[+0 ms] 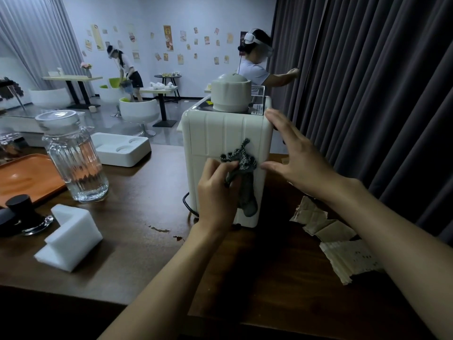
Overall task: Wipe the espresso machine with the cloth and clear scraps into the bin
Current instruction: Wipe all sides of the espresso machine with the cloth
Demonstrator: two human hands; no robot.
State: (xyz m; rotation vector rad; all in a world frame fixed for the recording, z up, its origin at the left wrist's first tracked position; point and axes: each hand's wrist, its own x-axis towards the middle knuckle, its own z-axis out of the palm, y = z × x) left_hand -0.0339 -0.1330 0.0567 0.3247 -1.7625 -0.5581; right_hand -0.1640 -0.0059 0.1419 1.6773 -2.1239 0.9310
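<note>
There is a single view, from a camera worn on the person's head. It looks forward and down over the tabletop, close to the espresso machine at centre. The wide lens also takes in the room beyond and the curtain on the right.

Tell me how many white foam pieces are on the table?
2. A stepped foam block lies near left; a foam tray with round hollows sits behind the glass jar. The espresso machine may hide more.
</note>
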